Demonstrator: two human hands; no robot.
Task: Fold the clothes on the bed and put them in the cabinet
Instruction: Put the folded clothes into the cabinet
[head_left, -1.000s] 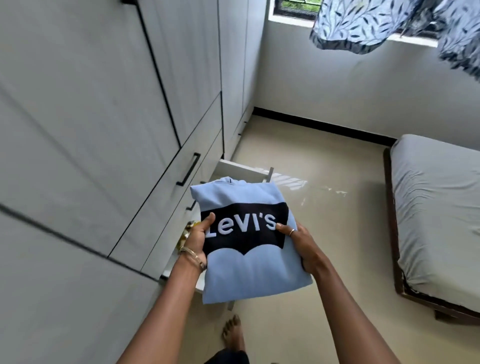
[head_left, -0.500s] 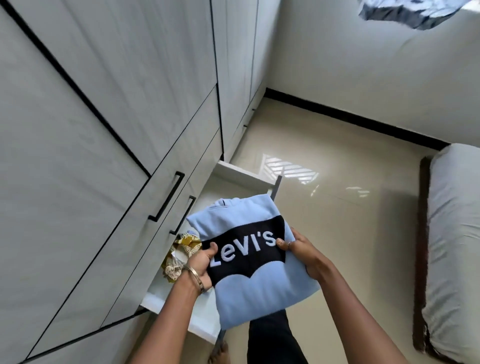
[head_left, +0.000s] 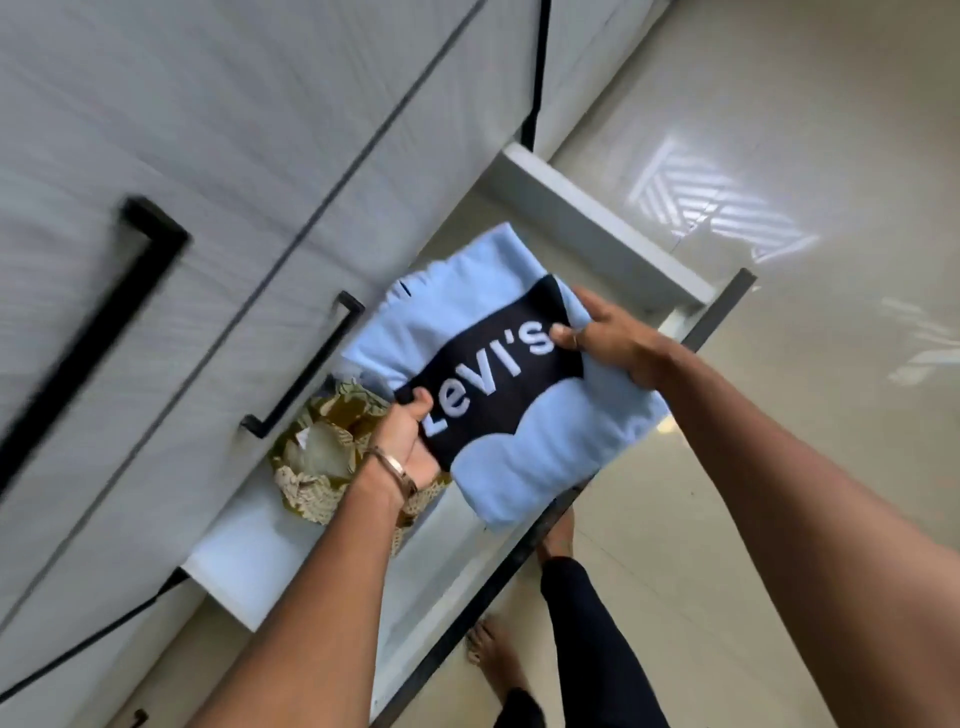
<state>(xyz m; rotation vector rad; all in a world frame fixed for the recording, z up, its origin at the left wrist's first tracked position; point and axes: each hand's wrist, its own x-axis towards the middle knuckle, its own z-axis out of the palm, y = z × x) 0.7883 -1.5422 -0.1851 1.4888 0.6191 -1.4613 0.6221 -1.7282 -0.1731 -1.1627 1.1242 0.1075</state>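
A folded light-blue garment (head_left: 540, 452) with a black patch and white lettering hangs over the open bottom drawer (head_left: 249, 571) of the white cabinet (head_left: 156, 130). My left hand (head_left: 410, 441) grips its near left edge, thumb on the black patch. My right hand (head_left: 608, 338) pinches its right edge near the end of the lettering. Whether the garment touches the drawer floor is hidden. A folded olive and cream patterned cloth (head_left: 317, 457) lies in the drawer, just left of my left hand.
Closed drawers with black bar handles (head_left: 301, 369) sit above the open one. The drawer's dark front edge (head_left: 550, 525) juts out over the glossy beige floor (head_left: 779, 467). My legs and bare feet (head_left: 488, 654) stand beside it.
Both hands have carried the blue garment lower and forward over the open drawer. The view has tilted down and closer, so the bed and the wall are out of sight.
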